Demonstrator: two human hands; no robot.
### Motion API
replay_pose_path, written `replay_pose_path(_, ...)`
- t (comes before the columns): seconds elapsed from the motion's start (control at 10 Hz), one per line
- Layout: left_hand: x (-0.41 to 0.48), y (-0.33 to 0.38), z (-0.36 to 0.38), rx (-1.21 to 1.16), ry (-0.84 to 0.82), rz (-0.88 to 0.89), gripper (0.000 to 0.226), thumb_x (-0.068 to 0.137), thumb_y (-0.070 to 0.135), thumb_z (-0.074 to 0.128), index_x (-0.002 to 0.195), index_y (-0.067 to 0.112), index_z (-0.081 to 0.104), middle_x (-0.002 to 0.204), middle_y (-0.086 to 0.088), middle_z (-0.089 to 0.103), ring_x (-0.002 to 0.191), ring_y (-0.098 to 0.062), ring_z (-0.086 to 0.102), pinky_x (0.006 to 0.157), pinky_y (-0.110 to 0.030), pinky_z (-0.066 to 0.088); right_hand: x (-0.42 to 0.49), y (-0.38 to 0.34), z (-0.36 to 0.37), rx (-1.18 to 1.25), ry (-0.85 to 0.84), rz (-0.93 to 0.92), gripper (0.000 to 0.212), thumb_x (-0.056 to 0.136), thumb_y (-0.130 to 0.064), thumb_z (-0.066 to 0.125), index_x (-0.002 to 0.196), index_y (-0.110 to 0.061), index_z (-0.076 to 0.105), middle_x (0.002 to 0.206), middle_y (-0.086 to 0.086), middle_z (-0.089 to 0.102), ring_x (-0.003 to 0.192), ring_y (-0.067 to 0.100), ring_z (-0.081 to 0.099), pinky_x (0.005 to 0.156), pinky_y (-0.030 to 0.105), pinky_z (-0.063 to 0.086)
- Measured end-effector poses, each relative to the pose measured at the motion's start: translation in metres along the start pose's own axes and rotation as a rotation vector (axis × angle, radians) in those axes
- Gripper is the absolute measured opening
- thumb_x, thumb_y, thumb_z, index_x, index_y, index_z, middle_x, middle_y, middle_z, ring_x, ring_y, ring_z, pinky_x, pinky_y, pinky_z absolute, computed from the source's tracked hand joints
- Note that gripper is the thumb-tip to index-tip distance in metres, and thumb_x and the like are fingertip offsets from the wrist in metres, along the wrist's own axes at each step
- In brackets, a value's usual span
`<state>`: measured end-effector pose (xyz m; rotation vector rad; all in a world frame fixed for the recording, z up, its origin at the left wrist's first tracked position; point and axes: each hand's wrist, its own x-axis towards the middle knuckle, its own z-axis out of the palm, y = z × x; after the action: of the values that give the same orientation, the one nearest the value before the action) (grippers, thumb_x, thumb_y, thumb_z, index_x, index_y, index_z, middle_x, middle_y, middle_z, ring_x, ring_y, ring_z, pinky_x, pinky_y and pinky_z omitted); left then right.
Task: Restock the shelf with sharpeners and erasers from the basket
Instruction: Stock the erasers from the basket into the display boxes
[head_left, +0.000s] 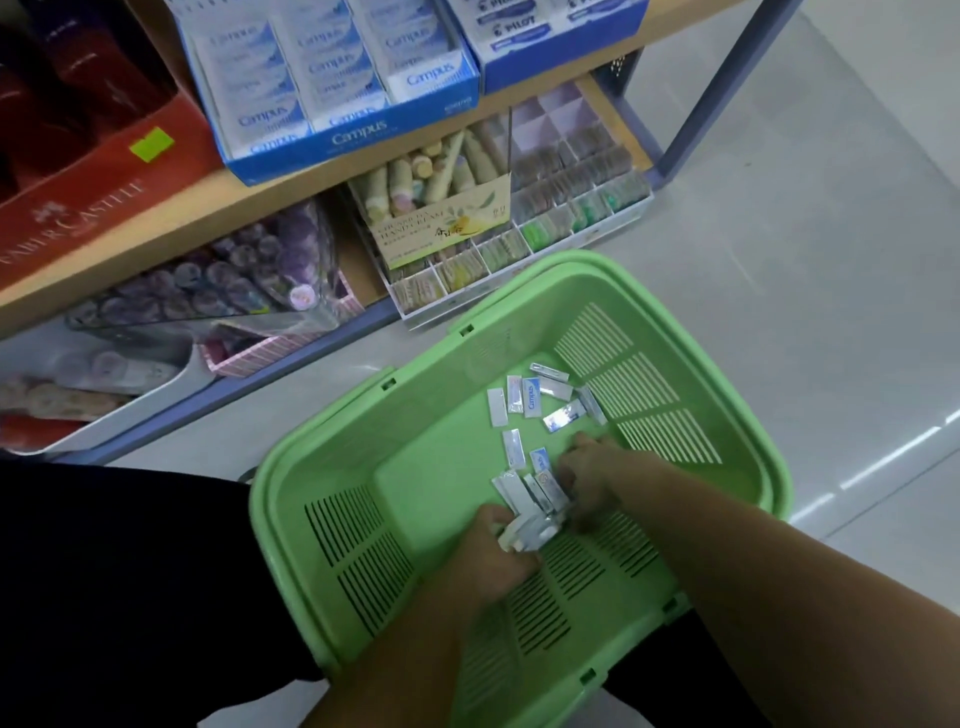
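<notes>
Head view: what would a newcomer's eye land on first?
The bright green basket fills the middle, with both hands inside: the left hand grips a bunch of erasers, and the right hand touches more beside it. Above, blue Campus boxes line the shelf.

The one head camera looked steeply down and forward from close above a basket (519, 322) on the floor (831, 260), with shelf (291, 182) fronts filling the upper frame.
</notes>
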<state>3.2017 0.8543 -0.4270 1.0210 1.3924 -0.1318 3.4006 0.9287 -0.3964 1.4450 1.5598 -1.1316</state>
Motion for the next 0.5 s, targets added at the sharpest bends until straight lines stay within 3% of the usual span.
replay_pose_path(0.1,-0.001,0.006,-0.002,-0.014,-0.051,-0.065,0.049,0.085,0.034,0.081,0.12,0.024,0.048,0.105,0.0,0.063,0.073,-0.007,0.061,0.054,-0.013,0.049,0.0,0.004,-0.005,0.103,-0.02,0.005,0.057,0.07,-0.03,0.089,0.121,-0.028,0.064,0.13,0.003,0.053,0.123,0.028,0.049,0.109,0.052,0.044)
replay_pose_path(0.2,-0.003,0.009,-0.004,-0.03,-0.083,-0.094,0.053,0.085,0.04,0.081,0.123,0.027,0.046,0.108,0.001,0.064,0.074,-0.009,0.064,0.05,-0.018,0.051,0.002,0.0,-0.004,0.066,-0.033,0.018,0.054,0.071,-0.032,0.089,0.119,-0.024,0.065,0.124,0.003,0.057,0.112,0.026,0.057,0.102,0.047,0.05)
replay_pose_path(0.3,-0.003,0.011,-0.005,0.013,-0.056,0.0,0.054,0.082,0.033,0.084,0.121,0.025,0.048,0.109,0.004,0.066,0.081,-0.004,0.064,0.06,-0.012,0.05,0.004,-0.004,-0.002,0.029,-0.027,0.036,0.055,0.069,-0.036,0.09,0.117,-0.02,0.067,0.12,0.004,0.055,0.111,0.028,0.058,0.1,0.047,0.052)
replay_pose_path(0.4,-0.001,0.019,-0.004,0.093,-0.092,0.056,0.038,0.079,0.041,0.079,0.108,0.019,0.066,0.1,0.004,0.071,0.081,-0.007,0.066,0.075,-0.021,0.053,0.003,-0.001,-0.005,0.067,-0.038,0.047,0.055,0.071,-0.033,0.089,0.119,-0.021,0.067,0.116,0.004,0.066,0.107,0.027,0.065,0.096,0.043,0.055)
replay_pose_path(0.5,0.0,0.014,0.004,0.285,-0.027,0.044,0.041,0.087,0.056,0.066,0.093,0.015,0.065,0.086,0.0,0.064,0.07,-0.017,0.058,0.062,-0.027,0.046,0.004,-0.004,-0.004,0.049,-0.056,0.052,0.051,0.075,-0.034,0.086,0.121,-0.023,0.066,0.116,0.004,0.067,0.109,0.027,0.066,0.095,0.042,0.054)
